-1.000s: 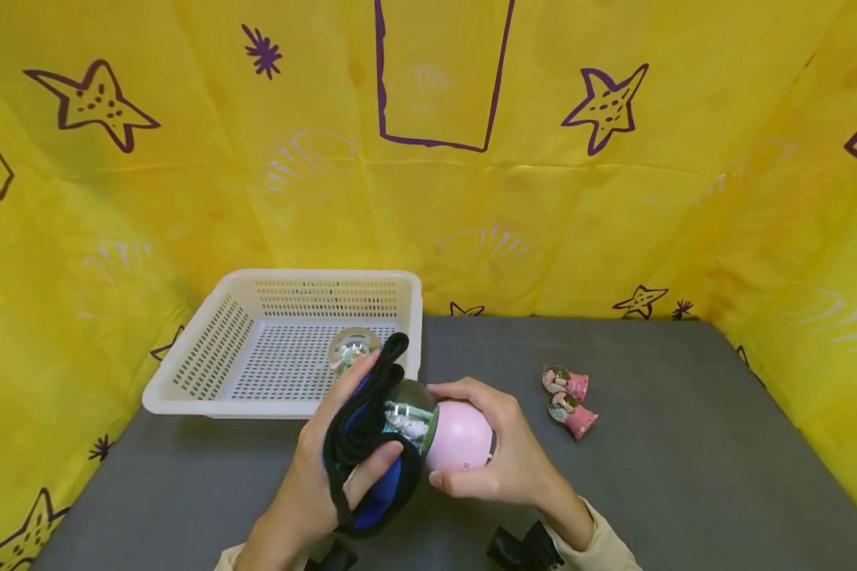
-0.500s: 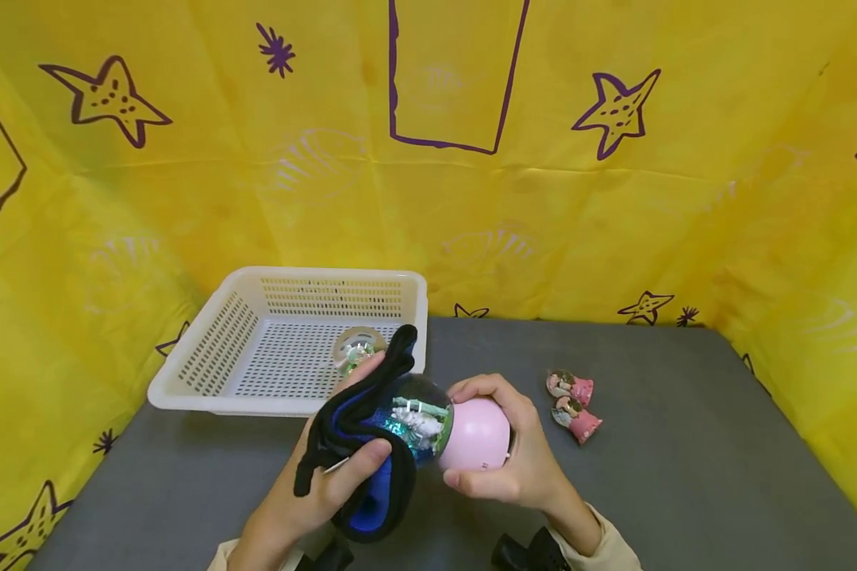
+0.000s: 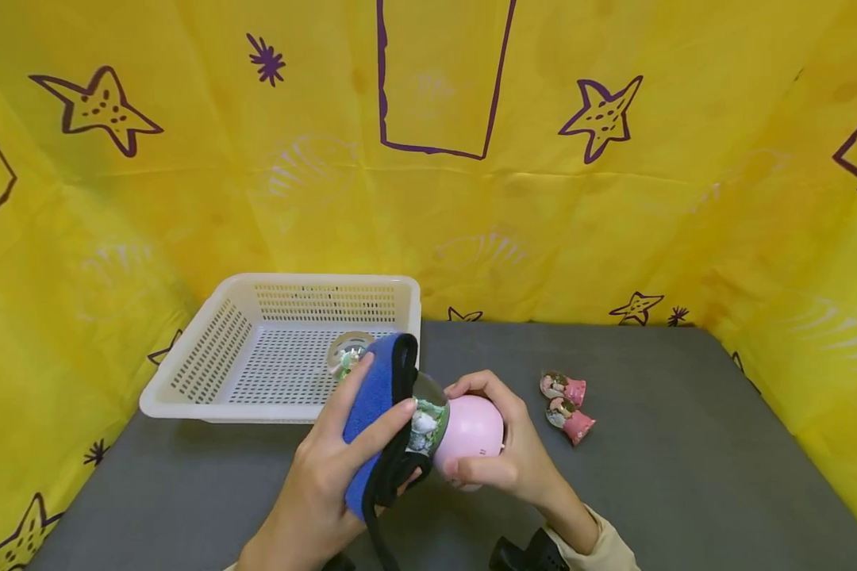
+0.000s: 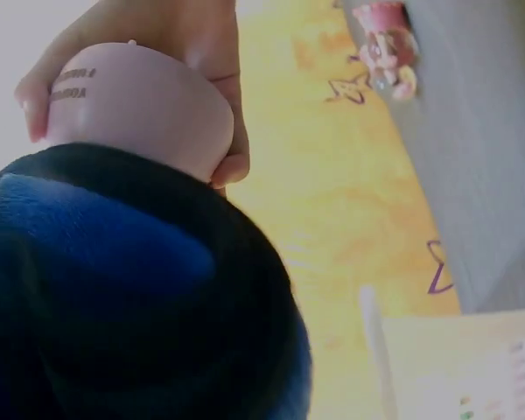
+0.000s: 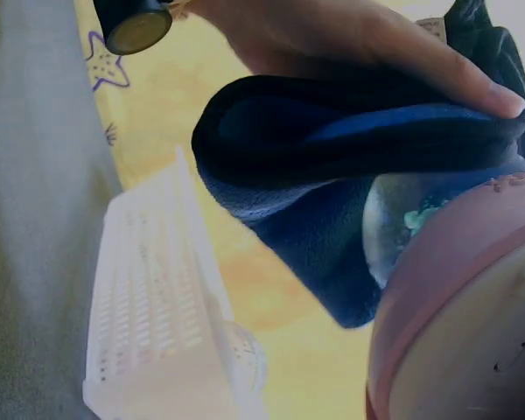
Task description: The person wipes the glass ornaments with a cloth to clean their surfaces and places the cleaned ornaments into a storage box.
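Note:
A snow globe with a pink base (image 3: 471,434) and a clear dome (image 3: 431,416) is held sideways between my hands, above the table. My right hand (image 3: 514,452) grips the pink base, thumb on the near side and fingers over the top. In my left hand (image 3: 328,464) is a folded blue cloth with black edging (image 3: 371,408), pressed around the dome. Part of the dome, with green and white figures inside, shows past the cloth. The left wrist view shows the base (image 4: 144,109) with printed lettering, and the cloth (image 4: 114,262) hiding the dome.
A white plastic basket (image 3: 186,400) stands at the back left, with another clear globe (image 3: 344,353) inside. Two small pink-based figurines (image 3: 564,387) lie on the grey table (image 3: 657,444) at the right. A yellow patterned cloth (image 3: 528,198) hangs behind.
My left hand has shifted the cloth, so its blue face now shows outward and more of the dome is covered. My right hand has kept its grip, turning the base slightly.

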{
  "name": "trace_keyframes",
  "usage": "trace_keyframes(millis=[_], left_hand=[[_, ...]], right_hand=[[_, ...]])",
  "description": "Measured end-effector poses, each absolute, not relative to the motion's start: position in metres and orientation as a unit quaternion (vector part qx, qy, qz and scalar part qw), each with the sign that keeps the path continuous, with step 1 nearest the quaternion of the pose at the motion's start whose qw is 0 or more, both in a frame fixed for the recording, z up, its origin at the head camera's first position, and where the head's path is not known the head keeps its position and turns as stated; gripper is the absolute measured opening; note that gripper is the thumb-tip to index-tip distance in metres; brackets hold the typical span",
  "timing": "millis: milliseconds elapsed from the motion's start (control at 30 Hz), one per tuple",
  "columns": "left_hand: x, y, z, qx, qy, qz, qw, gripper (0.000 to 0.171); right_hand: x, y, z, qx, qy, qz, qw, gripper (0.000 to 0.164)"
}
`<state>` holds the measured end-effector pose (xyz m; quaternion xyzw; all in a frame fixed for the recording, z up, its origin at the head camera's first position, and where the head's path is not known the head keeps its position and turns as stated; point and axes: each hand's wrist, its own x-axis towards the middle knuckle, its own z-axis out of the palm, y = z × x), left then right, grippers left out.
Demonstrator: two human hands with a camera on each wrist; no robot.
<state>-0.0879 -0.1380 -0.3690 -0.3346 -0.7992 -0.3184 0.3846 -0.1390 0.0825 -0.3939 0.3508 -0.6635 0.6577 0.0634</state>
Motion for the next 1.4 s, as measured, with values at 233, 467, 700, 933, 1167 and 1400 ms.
trace_keyframes(millis=[233,467,700,933,1167,1400], left_hand=[[-0.084,-0.138,-0.366,-0.335,-0.819,-0.226,0.408,0.040],[-0.085,-0.136,-0.364,-0.323,-0.801,-0.297,0.408,0.042],[-0.079,-0.143,-0.360,-0.267,-0.830,-0.393,0.293,0.053],[-0.086,-0.156,-0.359,-0.205,-0.821,-0.516,0.132,0.055],[-0.100,-0.163,-0.365,-0.226,-0.741,-0.630,0.049,0.046],[-0.094,-0.155,-0.368,-0.257,-0.773,-0.557,0.166,0.068]], right_hand=[[-0.137,0.078,-0.394,0.381,-0.680,0.618,0.103,0.057],[-0.135,0.072,-0.391,0.446,-0.676,0.556,0.190,0.057],[-0.132,0.068,-0.386,0.497,-0.685,0.436,0.306,0.059],[-0.131,0.067,-0.380,0.523,-0.674,0.357,0.380,0.052],[-0.135,0.069,-0.383,0.527,-0.668,0.358,0.385,0.048],[-0.139,0.072,-0.387,0.491,-0.649,0.491,0.311,0.055]])
